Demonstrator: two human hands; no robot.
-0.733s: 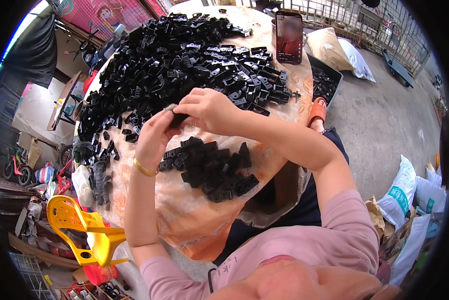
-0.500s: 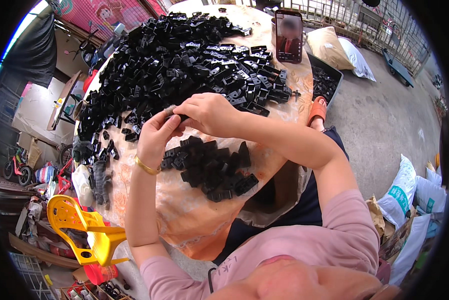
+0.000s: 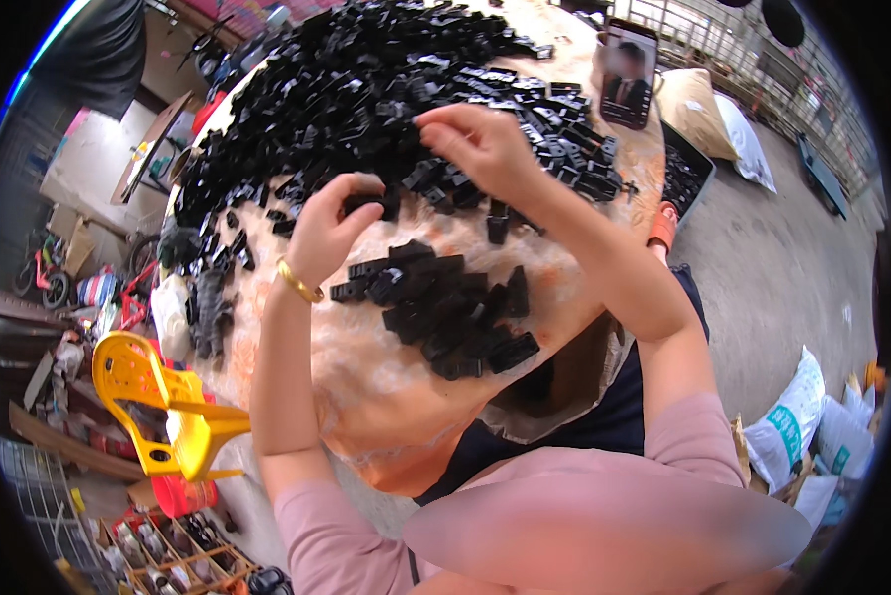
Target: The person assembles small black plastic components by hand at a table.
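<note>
A big heap of small black plastic parts (image 3: 297, 109) covers the far side of a round table with a patterned peach tablecloth (image 3: 356, 397). My left hand (image 3: 328, 230), with a gold bangle at its wrist, pinches a black plastic part (image 3: 368, 204) between thumb and fingers, just above the cloth. My right hand (image 3: 487, 149) is over the near edge of the heap, its fingertips drawn together against the black parts; what they hold, if anything, cannot be made out. Closer to me lies a smaller pile of black plastic pieces (image 3: 445, 307).
A phone (image 3: 629, 74) stands upright at the table's far right. Beside the table is a dark crate (image 3: 685, 174) of black parts. Dark gloves (image 3: 210, 312) lie at the left edge. A yellow chair (image 3: 182, 416) is at left; sacks (image 3: 787, 416) lie on the right.
My hands have parted. The right one moved away and right to the heap, while the left kept the black part. The view has shifted slightly.
</note>
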